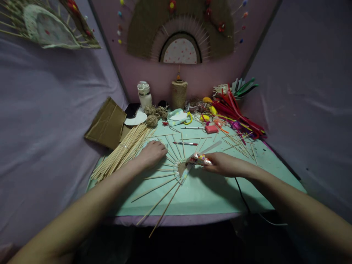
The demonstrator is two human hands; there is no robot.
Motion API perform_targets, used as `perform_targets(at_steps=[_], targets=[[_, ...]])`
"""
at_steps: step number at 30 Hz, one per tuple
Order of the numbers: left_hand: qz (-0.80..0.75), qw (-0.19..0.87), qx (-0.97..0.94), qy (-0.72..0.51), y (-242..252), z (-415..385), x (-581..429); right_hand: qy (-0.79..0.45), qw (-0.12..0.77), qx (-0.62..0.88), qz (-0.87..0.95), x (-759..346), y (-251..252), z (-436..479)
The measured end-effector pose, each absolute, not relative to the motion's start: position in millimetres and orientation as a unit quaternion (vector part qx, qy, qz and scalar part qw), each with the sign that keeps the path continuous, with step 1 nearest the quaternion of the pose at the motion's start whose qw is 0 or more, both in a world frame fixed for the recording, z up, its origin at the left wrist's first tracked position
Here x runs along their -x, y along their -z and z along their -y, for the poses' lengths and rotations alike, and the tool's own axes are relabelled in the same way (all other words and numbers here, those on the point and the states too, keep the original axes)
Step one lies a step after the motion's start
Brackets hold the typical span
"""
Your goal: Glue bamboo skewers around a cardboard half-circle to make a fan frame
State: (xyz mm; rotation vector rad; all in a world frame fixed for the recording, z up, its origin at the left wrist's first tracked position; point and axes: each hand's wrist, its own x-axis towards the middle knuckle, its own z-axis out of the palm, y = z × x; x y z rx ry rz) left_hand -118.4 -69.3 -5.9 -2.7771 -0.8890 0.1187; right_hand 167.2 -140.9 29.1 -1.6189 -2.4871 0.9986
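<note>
My right hand [222, 164] is closed round a glue gun [198, 158] with a patterned body, its nozzle pointing left at a small cardboard half-disc [181, 168]. Thin wooden sticks [161, 190] fan out from that half-disc across the mint-green mat [209, 194]. My left hand [152, 153] rests knuckles-up on the mat at the upper left of the fan, fingers curled over the stick ends; what it grips, if anything, is hidden. A black cord [242, 194] runs from the glue gun toward the near edge.
A thick bundle of sticks [123, 150] lies at the left beside brown cardboard [107, 123]. At the back stand a jar [144, 93], a twine spool [179, 93], twine balls [151, 119] and red pipe cleaners [236, 113]. A red pen [184, 143] lies behind the fan.
</note>
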Motion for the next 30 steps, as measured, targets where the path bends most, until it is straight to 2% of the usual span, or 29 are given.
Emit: perform_targets(at_steps=[8,18,25,30], targets=[[0.333,0.050,0.942,-0.017,-3,69,115,-0.326,0.030,0.517,0.791,-170,-26,144],[0.364,0.016,0.931,0.027,2,24,68,-0.339,0.056,0.523,0.780,-172,-22,147],[0.364,0.008,0.931,0.011,16,15,60,-0.312,0.023,0.518,0.796,-172,-23,140],[0.368,0.001,0.928,0.055,15,15,64,-0.297,0.012,0.510,0.807,-170,-24,138]])
